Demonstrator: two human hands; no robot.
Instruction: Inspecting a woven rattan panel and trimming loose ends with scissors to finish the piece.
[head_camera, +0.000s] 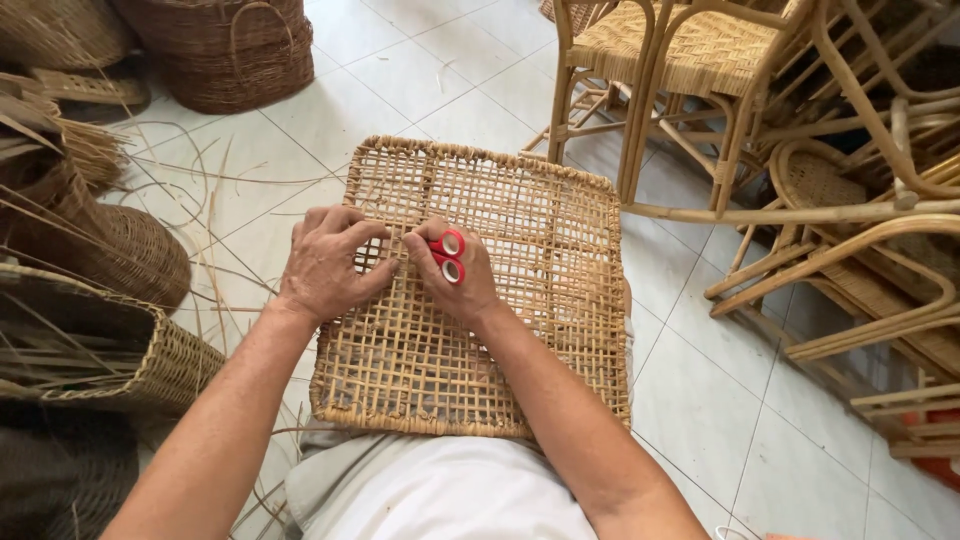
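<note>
White tile floor (420, 80), rattan chairs (690, 60) rt, baskets (225, 45) lft

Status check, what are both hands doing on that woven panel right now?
Left hand pressing fingers into woven rattan panel. Right hand gripping red-handled scissors on the weave. Panel rests on lap; nothing in the way.

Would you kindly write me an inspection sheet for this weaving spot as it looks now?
Surface: white tiled floor, loose strands lying on it.
Job's things: woven cane panel on the lap; red-handled scissors.
Clutter: loose cane strands at left.
Grippers: left hand presses the panel; right hand holds the scissors.
Cables: nothing seen.
Surroundings: wicker baskets at left, rattan chairs at right.
</note>
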